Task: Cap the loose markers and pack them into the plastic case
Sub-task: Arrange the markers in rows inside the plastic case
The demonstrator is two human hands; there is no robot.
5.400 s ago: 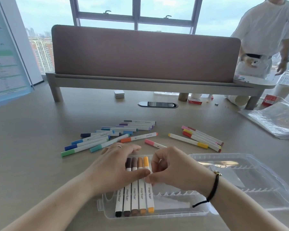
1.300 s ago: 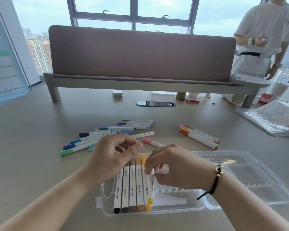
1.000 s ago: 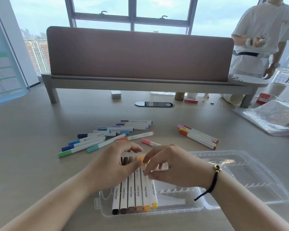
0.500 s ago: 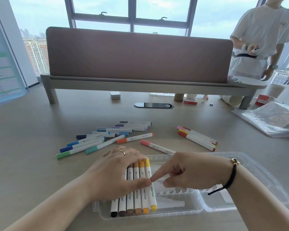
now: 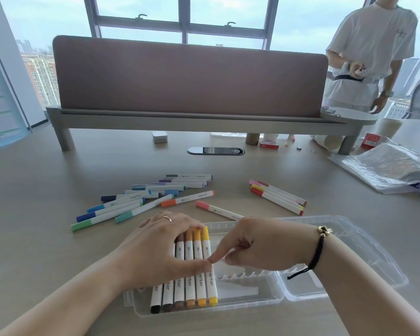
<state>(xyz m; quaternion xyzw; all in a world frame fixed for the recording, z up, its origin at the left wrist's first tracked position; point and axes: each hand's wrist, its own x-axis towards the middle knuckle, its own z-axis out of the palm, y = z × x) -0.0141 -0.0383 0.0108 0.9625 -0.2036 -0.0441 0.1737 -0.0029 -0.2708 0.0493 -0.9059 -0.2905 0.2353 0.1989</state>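
A clear plastic case (image 5: 252,303) lies open in front of me, its lid (image 5: 364,248) folded out to the right. Several capped markers (image 5: 180,292), black through brown and orange to yellow, lie side by side in its left end. My left hand (image 5: 160,248) rests flat across them and holds nothing. My right hand (image 5: 264,246) is curled, with only its index fingertip on the yellow marker (image 5: 212,287) at the right of the row. Loose capped markers lie beyond the case: a blue-green group (image 5: 121,207), an orange one (image 5: 187,198), a pink one (image 5: 216,210) and a red-yellow group (image 5: 277,197).
A padded desk divider (image 5: 189,78) on a raised shelf closes off the back. A person in white (image 5: 371,52) stands at the far right. A crinkled plastic bag (image 5: 393,166) lies at the right, and a cable port (image 5: 215,150) and a small box (image 5: 159,137) sit mid-desk.
The yellow marker went into the case at the right of the row. My left hand came down flat on the markers, and my right hand let go and now touches with one fingertip.
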